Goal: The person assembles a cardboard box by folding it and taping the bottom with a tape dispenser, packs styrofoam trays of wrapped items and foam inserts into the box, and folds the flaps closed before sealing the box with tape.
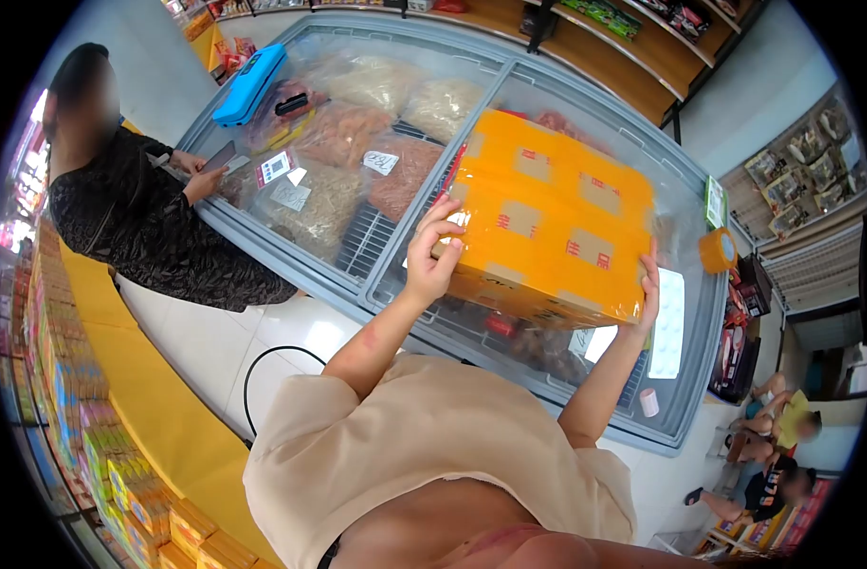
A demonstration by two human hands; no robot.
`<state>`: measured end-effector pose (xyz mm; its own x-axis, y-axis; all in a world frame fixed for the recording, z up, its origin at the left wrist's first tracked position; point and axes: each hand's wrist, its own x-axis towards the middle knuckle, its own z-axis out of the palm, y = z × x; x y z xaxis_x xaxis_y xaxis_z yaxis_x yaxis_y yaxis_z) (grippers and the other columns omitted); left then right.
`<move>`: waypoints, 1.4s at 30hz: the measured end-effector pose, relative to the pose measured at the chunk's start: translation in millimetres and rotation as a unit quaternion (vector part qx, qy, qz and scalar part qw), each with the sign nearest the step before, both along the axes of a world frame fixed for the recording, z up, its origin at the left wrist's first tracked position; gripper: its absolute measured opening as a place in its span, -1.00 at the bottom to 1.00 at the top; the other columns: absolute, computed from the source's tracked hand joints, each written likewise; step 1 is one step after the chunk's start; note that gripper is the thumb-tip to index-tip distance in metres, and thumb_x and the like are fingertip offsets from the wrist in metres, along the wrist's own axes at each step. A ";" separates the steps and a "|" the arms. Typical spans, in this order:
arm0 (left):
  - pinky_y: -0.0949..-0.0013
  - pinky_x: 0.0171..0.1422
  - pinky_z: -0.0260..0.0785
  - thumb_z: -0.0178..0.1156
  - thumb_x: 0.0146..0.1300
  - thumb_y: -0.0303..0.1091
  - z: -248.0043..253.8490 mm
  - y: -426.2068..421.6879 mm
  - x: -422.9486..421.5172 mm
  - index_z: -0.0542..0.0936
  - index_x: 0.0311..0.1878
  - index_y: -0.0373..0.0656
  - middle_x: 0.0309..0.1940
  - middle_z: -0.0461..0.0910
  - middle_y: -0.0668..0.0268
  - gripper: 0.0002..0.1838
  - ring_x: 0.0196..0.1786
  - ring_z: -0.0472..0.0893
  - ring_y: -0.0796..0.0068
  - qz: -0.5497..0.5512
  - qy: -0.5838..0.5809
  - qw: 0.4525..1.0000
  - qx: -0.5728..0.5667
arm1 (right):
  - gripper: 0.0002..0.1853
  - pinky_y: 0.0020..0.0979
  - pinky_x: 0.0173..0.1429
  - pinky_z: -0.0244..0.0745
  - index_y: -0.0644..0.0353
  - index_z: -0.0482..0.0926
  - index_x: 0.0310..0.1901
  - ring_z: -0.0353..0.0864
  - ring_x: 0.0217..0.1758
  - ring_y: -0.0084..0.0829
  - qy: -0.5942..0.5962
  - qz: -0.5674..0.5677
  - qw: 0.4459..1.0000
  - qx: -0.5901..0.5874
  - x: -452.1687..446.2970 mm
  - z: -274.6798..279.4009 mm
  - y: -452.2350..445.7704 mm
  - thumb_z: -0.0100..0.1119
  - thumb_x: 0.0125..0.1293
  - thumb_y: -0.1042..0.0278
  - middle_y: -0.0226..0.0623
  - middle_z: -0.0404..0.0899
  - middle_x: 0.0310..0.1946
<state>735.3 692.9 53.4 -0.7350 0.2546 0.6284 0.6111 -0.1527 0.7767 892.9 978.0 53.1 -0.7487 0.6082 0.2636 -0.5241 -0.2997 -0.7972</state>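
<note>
A cardboard box (556,223) wrapped in orange-yellow packing tape, with red printed characters, rests on the glass top of a chest freezer (381,284). My left hand (436,248) grips the box's near left edge, its fingers curled. Against the box's right side, my right hand (649,294) is pressed near the front corner. Between them the two hands hold the box. To its right lie a white sheet with rows of dimples (668,322) and a small pale pink roll (649,402). A roll of orange tape (717,250) sits on the freezer's right rim.
Bagged frozen food (334,133) shows through the glass. A blue device (251,85) lies at the freezer's far left. A person (120,190) with a phone stands at the left. Shelves (623,57) stand behind; stacked boxed goods (120,465) line the lower left. Two people sit at right.
</note>
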 end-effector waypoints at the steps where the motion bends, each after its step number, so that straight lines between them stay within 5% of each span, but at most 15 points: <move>1: 0.18 0.29 0.03 0.05 0.05 -0.50 0.0 -0.1 0.8 0.47 -0.33 -0.25 0.05 0.40 0.03 -0.90 0.25 0.24 0.04 0.004 0.000 1.000 0.000 | -0.60 -0.18 0.34 0.06 0.41 0.39 -0.05 -0.02 0.36 -0.17 -0.001 0.009 1.000 0.001 0.9 -0.9 1.0 -0.11 0.07 0.36 -0.29 -0.12 0.36; 17: 0.18 0.29 0.02 0.03 0.06 -0.51 -0.6 2.4 1.6 0.47 -0.35 -0.26 0.05 0.40 0.04 -0.92 0.26 0.23 0.04 -0.010 -0.015 1.000 0.014 | -0.61 -0.21 0.35 0.03 0.39 0.41 -0.07 -0.05 0.38 -0.20 0.002 0.005 1.000 0.003 1.4 -5.1 6.3 -0.10 0.07 0.35 -0.27 -0.13 0.36; 19: 0.15 0.33 -0.11 0.02 0.14 -0.41 -2.1 1.4 0.2 0.46 -0.31 -0.24 0.12 0.33 0.03 -0.88 0.30 0.15 0.05 -0.021 -0.014 1.000 -0.007 | -0.60 -0.23 0.36 0.00 0.39 0.41 -0.06 -0.06 0.38 -0.21 -0.004 0.003 0.999 0.038 0.9 -5.7 8.6 -0.12 0.08 0.34 -0.26 -0.12 0.36; 23: 0.25 0.36 -0.09 0.01 0.14 -0.50 1.9 10.1 10.2 0.18 0.18 -0.32 0.27 0.09 0.00 -0.49 0.33 0.10 0.15 0.006 -0.068 0.995 0.070 | -0.53 -0.34 0.37 -0.05 0.39 0.33 0.06 -0.06 0.39 -0.25 -0.017 -0.015 0.999 0.033 2.0 -3.6 6.0 -0.17 0.07 0.40 -0.20 -0.10 0.35; 25: 0.28 0.37 -0.13 -0.01 0.17 -0.49 3.8 9.4 12.8 -0.05 0.30 -0.34 0.30 0.00 0.00 -0.34 0.35 0.04 0.17 -0.020 -0.145 0.987 0.064 | -0.42 -0.36 0.37 -0.09 0.31 0.14 0.23 -0.07 0.39 -0.28 0.006 0.016 0.999 -0.031 0.2 1.9 1.9 -0.20 0.11 0.41 -0.19 -0.11 0.35; 31: 0.31 0.26 0.09 -0.07 0.24 -0.26 3.4 7.0 -15.0 0.32 0.12 -0.43 0.07 0.38 0.04 -0.53 0.11 0.38 0.31 0.014 -0.137 0.990 0.033 | -0.39 -0.39 0.38 -0.11 0.24 -0.01 0.30 -0.08 0.39 -0.33 -0.009 -0.015 0.998 -0.065 8.6 9.1 -29.0 -0.24 0.17 0.41 -0.18 -0.08 0.34; 33: 0.31 0.27 0.09 -0.09 0.23 -0.17 3.3 -10.0 -34.4 0.31 0.13 -0.41 0.13 0.32 0.02 -0.48 0.17 0.33 0.27 -0.138 -0.283 0.943 0.103 | -0.42 -0.38 0.37 -0.10 0.25 0.01 0.29 -0.07 0.39 -0.33 -0.015 -0.041 0.998 -0.054 15.3 3.3 -34.2 -0.23 0.22 0.35 -0.17 -0.05 0.33; 35: 0.27 0.29 0.06 -0.11 0.22 -0.12 28.7 -24.3 -41.8 0.29 0.14 -0.40 0.19 0.24 -0.01 -0.44 0.23 0.28 0.22 -0.210 -0.233 0.938 0.148 | -0.44 -0.38 0.36 -0.11 0.25 0.04 0.29 -0.04 0.38 -0.33 -0.091 -0.094 0.990 0.054 18.4 8.2 -29.9 -0.20 0.27 0.25 -0.17 0.01 0.31; 37: 0.22 0.34 -0.02 -0.11 0.22 -0.14 80.2 -23.7 -39.0 0.24 0.18 -0.37 0.23 0.15 -0.04 -0.43 0.29 0.18 0.13 -0.153 -0.155 0.974 0.059 | -0.47 -0.38 0.36 -0.13 0.28 0.15 0.24 -0.01 0.37 -0.31 -0.101 -0.111 0.989 0.002 20.4 20.8 -12.0 -0.19 0.30 0.18 -0.15 0.08 0.28; 38: 0.19 0.34 -0.03 -0.10 0.21 -0.09 106.5 -17.7 -38.1 0.23 0.19 -0.34 0.23 0.14 -0.06 -0.41 0.31 0.14 0.11 -0.112 -0.071 0.988 -0.078 | -0.49 -0.39 0.36 -0.14 0.29 0.20 0.21 -0.01 0.37 -0.30 -0.147 -0.159 0.970 0.114 19.1 34.8 2.7 -0.18 0.31 0.16 -0.14 0.09 0.28; 39: 0.16 0.34 -0.04 -0.09 0.21 -0.04 119.2 -9.0 -41.1 0.21 0.21 -0.32 0.23 0.14 -0.08 -0.38 0.32 0.11 0.08 -0.068 0.016 0.975 -0.211 | -0.50 -0.39 0.37 -0.15 0.31 0.26 0.18 0.00 0.37 -0.30 -0.191 -0.202 0.934 0.226 13.3 45.2 17.1 -0.18 0.31 0.14 -0.13 0.10 0.28; 40: 0.16 0.34 -0.04 -0.09 0.21 -0.04 118.4 3.5 -49.9 0.21 0.21 -0.32 0.23 0.14 -0.08 -0.38 0.32 0.11 0.08 -0.071 0.014 0.975 -0.212 | -0.50 -0.39 0.37 -0.15 0.32 0.29 0.15 -0.02 0.37 -0.30 -0.212 -0.213 0.919 0.255 2.8 50.4 29.1 -0.19 0.31 0.12 -0.13 0.09 0.28; 42: 0.19 0.33 -0.03 -0.06 0.20 0.05 106.5 34.9 -72.2 0.12 0.26 -0.27 0.24 0.10 -0.14 -0.30 0.36 0.01 0.07 0.014 0.085 0.914 -0.397 | -0.49 -0.40 0.37 -0.16 0.33 0.29 0.15 -0.03 0.38 -0.30 -0.231 -0.212 0.911 0.269 -22.5 51.4 58.8 -0.20 0.32 0.09 -0.13 0.08 0.28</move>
